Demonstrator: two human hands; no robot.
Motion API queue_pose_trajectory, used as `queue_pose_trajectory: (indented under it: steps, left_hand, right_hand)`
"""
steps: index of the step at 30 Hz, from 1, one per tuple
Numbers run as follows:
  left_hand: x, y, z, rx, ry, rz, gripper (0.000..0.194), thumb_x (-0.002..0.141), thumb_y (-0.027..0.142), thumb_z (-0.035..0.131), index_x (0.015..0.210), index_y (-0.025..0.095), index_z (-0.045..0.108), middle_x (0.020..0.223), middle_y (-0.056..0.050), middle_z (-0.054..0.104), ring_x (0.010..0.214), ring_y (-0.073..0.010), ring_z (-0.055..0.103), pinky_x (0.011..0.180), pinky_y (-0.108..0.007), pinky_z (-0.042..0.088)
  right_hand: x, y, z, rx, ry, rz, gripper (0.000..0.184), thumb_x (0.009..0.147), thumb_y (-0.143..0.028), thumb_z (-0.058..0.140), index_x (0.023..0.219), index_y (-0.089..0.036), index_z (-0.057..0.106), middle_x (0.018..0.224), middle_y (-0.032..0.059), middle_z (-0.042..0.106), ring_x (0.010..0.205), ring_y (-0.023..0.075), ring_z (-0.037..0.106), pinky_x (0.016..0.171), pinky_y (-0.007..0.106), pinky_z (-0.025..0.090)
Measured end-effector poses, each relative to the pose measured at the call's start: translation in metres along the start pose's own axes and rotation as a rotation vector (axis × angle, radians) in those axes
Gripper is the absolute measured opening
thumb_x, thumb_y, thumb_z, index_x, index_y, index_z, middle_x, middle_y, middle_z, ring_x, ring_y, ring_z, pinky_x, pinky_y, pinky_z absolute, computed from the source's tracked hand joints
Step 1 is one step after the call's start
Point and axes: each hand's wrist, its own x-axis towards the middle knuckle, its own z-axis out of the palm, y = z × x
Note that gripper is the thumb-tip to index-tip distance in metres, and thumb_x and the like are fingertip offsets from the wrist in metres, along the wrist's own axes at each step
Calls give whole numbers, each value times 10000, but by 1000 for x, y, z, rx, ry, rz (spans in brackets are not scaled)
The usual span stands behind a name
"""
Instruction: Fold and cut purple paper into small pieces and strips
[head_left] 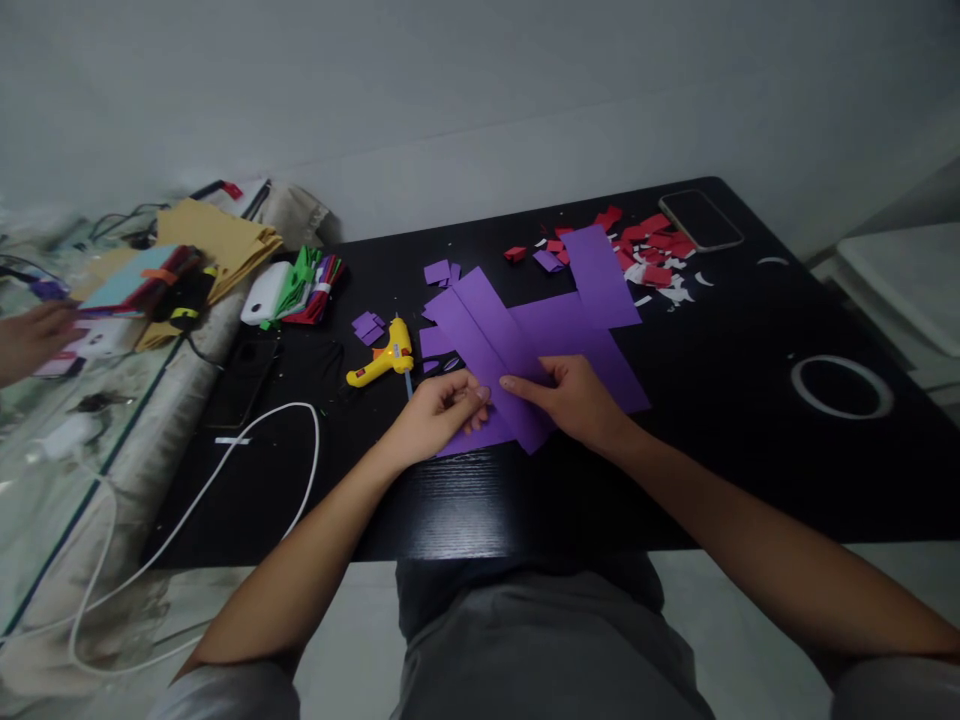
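A folded purple paper strip (491, 330) slants between my hands, with a crease or overlapping edge along its length. My right hand (577, 400) grips its right edge, thumb on top and fingers underneath. At the lower left edge, my left hand (450, 410) has curled fingers, with its thumb and fingertips closed at the paper. Under and behind the strip lie larger purple sheets (615, 365), and another purple piece (600, 275) rests across them. Scissors, mostly hidden, show their handles (450, 365) near my left hand. A yellow glue gun (386, 358) lies to the left.
Small purple pieces (369, 327) and red and white scraps (652, 250) lie on the black table (450, 510). A phone (701, 220), a tape ring (841, 387) and a white cable (315, 440) are there too. Another person's hand (34, 340) is at the far left.
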Motion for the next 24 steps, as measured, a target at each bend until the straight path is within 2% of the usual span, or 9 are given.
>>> queue_pose_trajectory:
  steps: [4, 9, 13, 18, 24]
  left_hand:
    - [1, 0, 2, -44, 8, -36, 411, 867, 527, 763, 797, 149, 617, 690, -15, 693, 562, -96, 614, 581, -222, 517]
    - [2, 0, 1, -48, 16, -44, 437, 833, 547, 791, 801, 140, 637, 699, -25, 706, 573, -104, 632, 593, -229, 533]
    - [2, 0, 1, -59, 13, -29, 434, 847, 547, 780, 797, 141, 634, 690, -17, 693, 570, -100, 626, 593, -226, 533]
    - [2, 0, 1, -54, 7, -29, 427, 854, 544, 773, 804, 143, 637, 698, -17, 691, 576, -103, 630, 598, -230, 538]
    - [2, 0, 1, -49, 10, -11, 412, 870, 530, 760, 793, 144, 637, 699, -22, 690, 573, -108, 631, 600, -238, 541]
  right_hand:
    - [0, 1, 2, 30, 11, -14, 482, 717, -614, 813, 647, -161, 663, 641, -10, 590, 579, 116, 450, 533, 262, 345]
    - [0, 0, 1, 54, -34, 53, 479, 724, -621, 807, 681, -152, 717, 648, -3, 625, 587, 121, 490, 545, 260, 372]
    - [0, 0, -1, 59, -80, 97, 459, 711, -601, 820, 747, -147, 762, 715, 22, 697, 610, 135, 544, 562, 266, 420]
    - [1, 3, -1, 25, -56, 78, 449, 688, -590, 838, 727, -151, 753, 686, 12, 684, 571, 123, 517, 515, 254, 381]
    - [1, 3, 1, 36, -38, 72, 459, 689, -596, 835, 730, -147, 746, 699, 14, 682, 594, 129, 527, 544, 261, 407]
